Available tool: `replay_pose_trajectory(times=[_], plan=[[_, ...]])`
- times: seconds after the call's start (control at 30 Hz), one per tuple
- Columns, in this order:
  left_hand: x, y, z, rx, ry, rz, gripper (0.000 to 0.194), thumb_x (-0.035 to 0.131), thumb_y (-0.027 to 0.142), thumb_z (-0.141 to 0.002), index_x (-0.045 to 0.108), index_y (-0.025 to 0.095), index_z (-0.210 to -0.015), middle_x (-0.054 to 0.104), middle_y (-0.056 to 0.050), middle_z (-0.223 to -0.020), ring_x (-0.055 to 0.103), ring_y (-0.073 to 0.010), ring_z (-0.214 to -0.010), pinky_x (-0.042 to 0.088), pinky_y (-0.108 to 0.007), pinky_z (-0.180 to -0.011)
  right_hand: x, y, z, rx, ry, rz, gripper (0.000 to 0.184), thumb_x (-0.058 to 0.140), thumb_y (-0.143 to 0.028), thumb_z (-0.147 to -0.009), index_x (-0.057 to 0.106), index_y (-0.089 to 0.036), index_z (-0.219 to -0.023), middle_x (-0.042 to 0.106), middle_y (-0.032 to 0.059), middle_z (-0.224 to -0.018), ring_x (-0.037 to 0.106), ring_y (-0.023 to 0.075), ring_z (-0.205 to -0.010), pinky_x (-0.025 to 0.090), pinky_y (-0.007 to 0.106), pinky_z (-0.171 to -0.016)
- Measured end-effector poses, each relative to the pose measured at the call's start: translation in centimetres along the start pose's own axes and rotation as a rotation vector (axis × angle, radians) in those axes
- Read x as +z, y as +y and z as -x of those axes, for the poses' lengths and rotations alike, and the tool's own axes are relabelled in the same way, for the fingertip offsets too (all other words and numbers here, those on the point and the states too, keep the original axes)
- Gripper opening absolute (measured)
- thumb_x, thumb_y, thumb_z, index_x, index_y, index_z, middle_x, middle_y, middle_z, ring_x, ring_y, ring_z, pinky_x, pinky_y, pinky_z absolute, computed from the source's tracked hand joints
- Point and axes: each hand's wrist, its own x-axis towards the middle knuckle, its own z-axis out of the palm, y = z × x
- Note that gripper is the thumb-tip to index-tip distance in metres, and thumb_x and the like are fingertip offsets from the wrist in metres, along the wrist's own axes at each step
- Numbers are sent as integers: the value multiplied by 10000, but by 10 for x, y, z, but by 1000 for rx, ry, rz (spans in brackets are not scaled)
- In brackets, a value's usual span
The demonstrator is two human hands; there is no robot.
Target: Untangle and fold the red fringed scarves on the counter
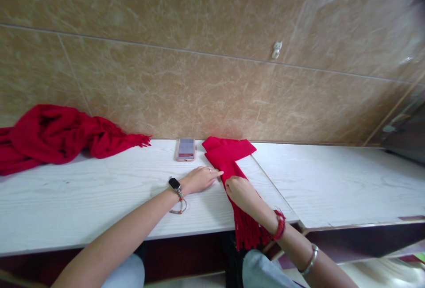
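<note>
1. Red scarf point(229, 157) on white tabletop point(99, 190), long axis running from wall to near edge, fringe overhanging.
2. Right hand point(241, 190) closed, pinching scarf.
3. Left hand point(201, 178) flat, fingertips touching scarf's left edge, holding nothing.

A white wood-grain bench point(99, 199) runs along the wall. A phone point(185, 149) lies on it at the back edge. Just right of the phone lies a folded red scarf point(227, 153), fringe over the front edge; well left of the phone, a heaped red scarf point(56, 133).
</note>
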Motion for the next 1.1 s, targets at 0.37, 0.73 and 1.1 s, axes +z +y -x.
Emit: replay_pose_trajectory(times=[0.37, 0.73, 1.1], plan=[[6, -5, 3, -14, -65, 100, 364, 350, 268, -915, 431, 218, -1265, 413, -37, -1355, 281, -208, -1291, 283, -368, -1025, 29, 52, -8, -276, 165, -47, 388, 406, -249, -867, 502, -88, -1206, 494, 174, -1263, 409, 240, -1207, 370, 404, -961], [1, -2, 4, -34, -118, 60, 401, 370, 265, -903, 392, 258, -1303, 352, -15, -1395, 231, -234, -1309, 261, -380, -1028, 38, 40, 10, -336, 31, 36, 510, 381, -354, -887, 371, -91, -1323, 361, 218, -1357, 233, 316, -1295, 280, 527, -1005], [3, -3, 5, -48, -116, 118, 397, 350, 280, -909, 391, 236, -1302, 388, -21, -1372, 211, -240, -1317, 254, -403, -1029, 14, 67, -8, -243, 150, -133, 511, 336, -356, -899, 331, -108, -1345, 324, 186, -1390, 178, 267, -1322, 273, 492, -1026]])
